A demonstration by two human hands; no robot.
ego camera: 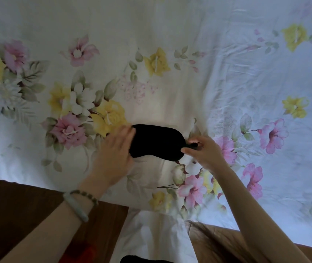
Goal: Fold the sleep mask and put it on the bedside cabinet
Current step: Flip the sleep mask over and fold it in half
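Hands: left hand [116, 149] is laid flat, fingers extended, on the sleep mask's left end; right hand [203, 150] is pinched shut on its right-end strap.
Sleep mask [156, 142]: spread flat, unfolded, between both hands.
Bed [170, 63]: covered by a floral sheet.

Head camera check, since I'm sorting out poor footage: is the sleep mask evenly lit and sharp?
Head view: no. The sleep mask is a flat black shape with no visible detail; a bright patch on the floral bedsheet surrounds it, the edges fall bluish and dim; the left hand looks motion-blurred; the wide lens bends the bed edge.
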